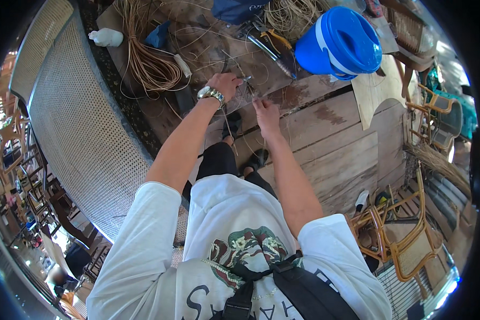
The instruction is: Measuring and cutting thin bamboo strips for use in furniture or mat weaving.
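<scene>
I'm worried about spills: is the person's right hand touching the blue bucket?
Apart. The head view shows it: wooden boards are visible between the right hand and the blue bucket.

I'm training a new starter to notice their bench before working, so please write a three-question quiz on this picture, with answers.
1. On which arm is the watch worn?
2. True or false: the bucket is red.
3. Fill the gap: in the picture, the bundle of tan strands lies to the ____ of the left hand.

Key:
1. The left arm.
2. False: the bucket is blue.
3. Left.
</scene>
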Action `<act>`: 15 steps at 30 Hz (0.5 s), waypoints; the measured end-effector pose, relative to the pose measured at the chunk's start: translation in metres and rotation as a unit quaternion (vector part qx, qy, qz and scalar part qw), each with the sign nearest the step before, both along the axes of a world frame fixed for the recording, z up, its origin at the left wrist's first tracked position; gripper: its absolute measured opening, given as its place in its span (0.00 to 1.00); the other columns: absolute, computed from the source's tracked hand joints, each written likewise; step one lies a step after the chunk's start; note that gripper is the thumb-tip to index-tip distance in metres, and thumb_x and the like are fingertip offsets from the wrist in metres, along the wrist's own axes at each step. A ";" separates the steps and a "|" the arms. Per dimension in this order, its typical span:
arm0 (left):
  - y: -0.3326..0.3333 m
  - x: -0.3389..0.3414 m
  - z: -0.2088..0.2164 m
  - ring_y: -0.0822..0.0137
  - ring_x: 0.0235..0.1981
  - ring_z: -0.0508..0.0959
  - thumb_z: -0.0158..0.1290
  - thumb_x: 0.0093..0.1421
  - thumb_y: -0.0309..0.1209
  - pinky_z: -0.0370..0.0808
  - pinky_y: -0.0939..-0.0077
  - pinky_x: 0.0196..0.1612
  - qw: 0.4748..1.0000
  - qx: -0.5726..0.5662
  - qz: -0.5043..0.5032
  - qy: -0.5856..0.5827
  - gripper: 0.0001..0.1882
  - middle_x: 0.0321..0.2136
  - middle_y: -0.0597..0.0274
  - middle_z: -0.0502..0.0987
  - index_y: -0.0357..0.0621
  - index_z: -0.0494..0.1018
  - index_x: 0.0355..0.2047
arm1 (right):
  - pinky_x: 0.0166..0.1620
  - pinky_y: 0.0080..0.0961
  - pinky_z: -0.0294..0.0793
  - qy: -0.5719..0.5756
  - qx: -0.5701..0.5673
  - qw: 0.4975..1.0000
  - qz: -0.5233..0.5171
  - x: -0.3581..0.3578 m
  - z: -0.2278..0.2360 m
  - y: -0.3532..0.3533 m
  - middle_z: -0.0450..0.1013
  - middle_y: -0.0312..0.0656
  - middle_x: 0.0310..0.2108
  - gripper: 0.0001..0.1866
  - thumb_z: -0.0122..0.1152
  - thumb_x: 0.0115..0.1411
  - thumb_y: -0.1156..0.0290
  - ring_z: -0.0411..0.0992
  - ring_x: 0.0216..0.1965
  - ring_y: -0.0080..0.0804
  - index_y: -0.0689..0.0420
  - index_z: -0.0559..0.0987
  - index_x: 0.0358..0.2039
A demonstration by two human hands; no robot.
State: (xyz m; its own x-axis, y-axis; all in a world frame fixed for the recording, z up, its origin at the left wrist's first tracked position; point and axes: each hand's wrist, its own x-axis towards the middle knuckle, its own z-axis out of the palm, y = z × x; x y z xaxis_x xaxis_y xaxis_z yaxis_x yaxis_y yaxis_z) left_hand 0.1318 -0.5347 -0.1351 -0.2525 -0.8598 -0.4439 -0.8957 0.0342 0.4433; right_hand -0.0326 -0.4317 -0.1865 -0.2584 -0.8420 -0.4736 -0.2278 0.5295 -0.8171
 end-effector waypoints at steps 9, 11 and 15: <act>0.005 0.002 0.002 0.51 0.46 0.79 0.46 0.66 0.38 0.77 0.57 0.49 0.996 -0.014 -0.066 -0.053 0.13 0.42 0.59 0.79 0.57 0.80 0.42 | 0.40 0.39 0.72 0.193 0.063 0.977 0.069 -0.134 -0.034 0.269 0.78 0.53 0.34 0.21 0.52 0.64 0.56 0.75 0.34 0.46 0.62 0.79 0.43; -0.006 0.012 -0.009 0.48 0.43 0.79 0.46 0.66 0.42 0.76 0.55 0.47 0.993 -0.067 -0.091 -0.034 0.15 0.40 0.55 0.80 0.53 0.80 0.41 | 0.47 0.46 0.74 0.191 0.328 0.913 0.149 -0.235 -0.026 0.429 0.78 0.58 0.40 0.25 0.51 0.65 0.50 0.75 0.42 0.61 0.60 0.81 0.44; 0.017 0.004 -0.023 0.43 0.44 0.79 0.46 0.65 0.54 0.75 0.54 0.47 0.993 -0.054 0.105 0.028 0.24 0.37 0.47 0.81 0.48 0.79 0.41 | 0.45 0.53 0.72 0.343 0.362 0.866 0.039 -0.328 0.039 0.610 0.76 0.65 0.37 0.24 0.49 0.65 0.54 0.74 0.43 0.66 0.66 0.79 0.41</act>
State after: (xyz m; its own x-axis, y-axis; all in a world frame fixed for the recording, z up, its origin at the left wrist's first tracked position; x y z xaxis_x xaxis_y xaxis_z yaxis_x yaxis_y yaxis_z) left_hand 0.1363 -0.5181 -0.1582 -0.0845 -0.9375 -0.3375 -0.8624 -0.1008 0.4961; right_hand -0.3602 0.1782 -0.1473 -0.6438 -0.4162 -0.6421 -0.5859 0.8079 0.0639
